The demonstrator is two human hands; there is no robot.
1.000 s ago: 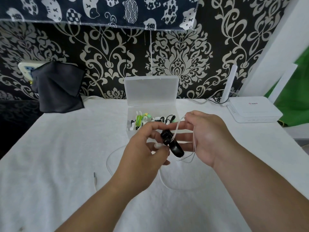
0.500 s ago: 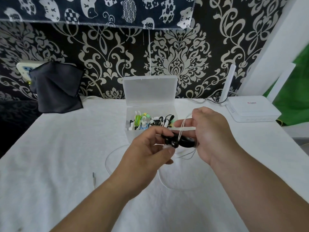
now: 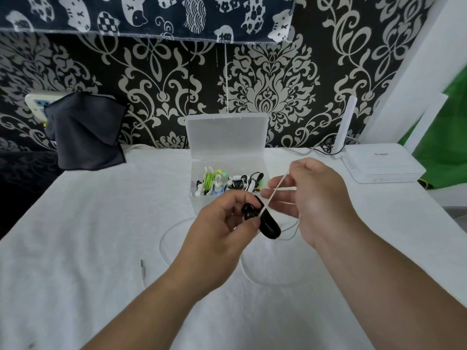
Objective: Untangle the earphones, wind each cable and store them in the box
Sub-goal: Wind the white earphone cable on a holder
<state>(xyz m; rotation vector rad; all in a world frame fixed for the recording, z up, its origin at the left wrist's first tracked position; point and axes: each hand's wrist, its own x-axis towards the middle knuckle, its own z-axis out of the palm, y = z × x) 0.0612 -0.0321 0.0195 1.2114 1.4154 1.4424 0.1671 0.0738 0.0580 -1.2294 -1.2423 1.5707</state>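
Cable (image 3: 275, 192), white and taut, runs from the black earphone piece (image 3: 269, 227) pinched in the left hand's (image 3: 222, 233) grip up to the right hand (image 3: 321, 203), whose grip pinches it too. Both hover above the counter (image 3: 101, 236), just before the open box (image 3: 227, 137); slack loops lie beneath.

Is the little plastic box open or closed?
Open. The box has its lid standing up behind it, and wound earphones lie inside.

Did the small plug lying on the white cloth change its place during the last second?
No. The plug lies on the same spot of the cloth, equally far in front of and to the left of the clear box.
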